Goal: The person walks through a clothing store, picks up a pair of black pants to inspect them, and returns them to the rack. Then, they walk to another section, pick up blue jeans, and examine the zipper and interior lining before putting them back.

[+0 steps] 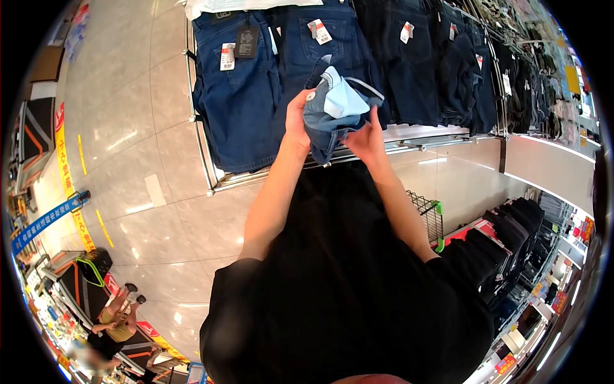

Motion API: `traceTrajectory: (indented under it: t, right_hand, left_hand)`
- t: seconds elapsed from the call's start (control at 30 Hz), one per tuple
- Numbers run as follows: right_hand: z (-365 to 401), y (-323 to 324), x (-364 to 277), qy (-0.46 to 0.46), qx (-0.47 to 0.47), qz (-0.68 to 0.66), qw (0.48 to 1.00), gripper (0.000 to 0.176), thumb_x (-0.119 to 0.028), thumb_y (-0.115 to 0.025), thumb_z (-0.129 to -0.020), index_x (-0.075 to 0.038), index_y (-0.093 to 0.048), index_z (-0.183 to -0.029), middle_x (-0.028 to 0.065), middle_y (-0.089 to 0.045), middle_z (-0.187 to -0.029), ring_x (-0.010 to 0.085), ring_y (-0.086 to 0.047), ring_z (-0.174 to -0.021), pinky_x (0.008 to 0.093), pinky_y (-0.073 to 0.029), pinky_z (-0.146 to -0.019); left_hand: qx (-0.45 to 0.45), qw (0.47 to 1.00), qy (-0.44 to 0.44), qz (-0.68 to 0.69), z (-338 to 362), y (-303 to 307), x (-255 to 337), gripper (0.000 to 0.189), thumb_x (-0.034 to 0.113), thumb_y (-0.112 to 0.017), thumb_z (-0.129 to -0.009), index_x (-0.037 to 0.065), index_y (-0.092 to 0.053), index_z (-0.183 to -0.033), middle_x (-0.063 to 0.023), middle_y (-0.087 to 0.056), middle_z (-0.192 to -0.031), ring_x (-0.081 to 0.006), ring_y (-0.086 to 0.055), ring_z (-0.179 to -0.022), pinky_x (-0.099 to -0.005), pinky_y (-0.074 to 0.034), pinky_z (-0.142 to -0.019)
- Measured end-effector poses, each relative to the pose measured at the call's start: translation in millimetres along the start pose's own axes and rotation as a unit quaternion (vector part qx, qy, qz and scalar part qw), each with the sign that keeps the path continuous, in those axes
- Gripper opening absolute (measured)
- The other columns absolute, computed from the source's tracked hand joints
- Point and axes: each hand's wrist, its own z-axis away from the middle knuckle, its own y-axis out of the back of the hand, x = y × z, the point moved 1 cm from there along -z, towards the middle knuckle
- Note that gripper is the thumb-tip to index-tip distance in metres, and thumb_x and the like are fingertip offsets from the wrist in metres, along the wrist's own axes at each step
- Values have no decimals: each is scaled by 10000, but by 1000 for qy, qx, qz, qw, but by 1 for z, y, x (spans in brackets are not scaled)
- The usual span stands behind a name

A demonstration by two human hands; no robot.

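Observation:
Both my hands hold a pair of blue jeans, bunched up, with the waist opening turned toward me. A light blue lining shows inside the waist, and a pale round button sits near the left edge. My left hand is closed on the jeans' left side. On the other side, my right hand grips the edge, its fingers partly hidden by the cloth. Just beyond lie folded dark blue jeans with paper tags on a display rack.
The rack's metal rail runs along the near edge. Black trousers lie further right. A wire basket with green corners stands by my right arm, near stacked dark clothes. Another person is at lower left, beyond the tiled floor.

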Motion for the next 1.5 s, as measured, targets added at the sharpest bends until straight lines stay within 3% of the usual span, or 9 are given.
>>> traceTrajectory:
  t: [0.17,0.33,0.53,0.67,0.73,0.9,1.03,1.17,1.5]
  right_hand:
    - [-12,14,-35,90,118,57,987,293,-85,-530,-857,-77,-551,-1149,80,-610,-1153,258,-576,-1079,373,-460,-943]
    - [44,-35,-78,251,68,100,960,348,-65,-493,-876,-78,-522,-1222,106,-586,-1212,255,-552,-1143,425,-415,-1004]
    - [86,-58,-102,301,27,142,943,461,-67,-441,-896,-69,-432,-1357,119,-523,-1324,273,-497,-1231,455,-367,-1052]
    - [98,-68,-103,315,1,152,937,523,-63,-420,-894,-55,-373,-1415,130,-480,-1380,280,-471,-1269,453,-361,-1065]
    - [105,-74,-103,314,-8,152,937,535,-56,-428,-888,-49,-366,-1419,131,-480,-1379,281,-472,-1269,453,-371,-1059]
    - [106,-79,-98,339,91,397,848,535,83,-495,-822,-2,-490,-1351,122,-588,-1254,177,-581,-1118,276,-428,-981]
    - [110,-35,-76,247,149,647,705,498,21,-583,-819,7,-532,-1314,43,-641,-1018,96,-581,-908,215,-450,-824]
    - [131,16,-26,259,143,434,851,314,-32,-599,-841,-30,-580,-1154,30,-609,-988,92,-569,-895,233,-455,-828]
    - [121,58,-65,217,284,247,901,37,-67,-652,-829,-85,-619,-830,-53,-516,-700,46,-490,-654,209,-404,-602]
  left_hand:
    - [16,996,-84,9,17,1,5,303,257,-560,-875,26,-636,-1055,-110,-680,-1039,-267,-644,-946,-391,-510,-878]
    - [133,926,-257,-241,46,-6,28,330,-10,-618,-832,-8,-577,-1160,-94,-642,-1099,-231,-628,-996,-341,-488,-871]
    - [225,718,-298,-588,64,2,21,325,2,-611,-769,-41,-618,-1091,-86,-672,-1023,-147,-613,-946,-276,-457,-857]
    - [205,705,-319,-599,64,1,10,322,3,-601,-755,-47,-622,-1072,-87,-677,-991,-160,-623,-921,-285,-467,-844]
    - [222,593,-382,-673,64,-5,5,429,-16,-581,-741,-12,-605,-1169,-137,-681,-1001,-202,-642,-893,-295,-471,-847]
    - [198,443,-499,-718,61,-45,-18,584,-114,-513,-665,74,-639,-1203,-149,-641,-870,-254,-577,-720,-323,-476,-689]
    - [-29,464,-420,-780,49,-75,-94,513,-54,-575,-543,127,-722,-999,-59,-531,-684,-255,-508,-650,-335,-437,-606]
    - [-253,516,-246,-781,58,-59,-160,421,28,-705,-592,155,-689,-993,-25,-489,-754,-230,-529,-752,-342,-403,-677]
    - [-167,543,-75,-820,64,-47,-154,373,126,-742,-710,93,-646,-1070,-81,-683,-912,-236,-638,-763,-327,-409,-767]
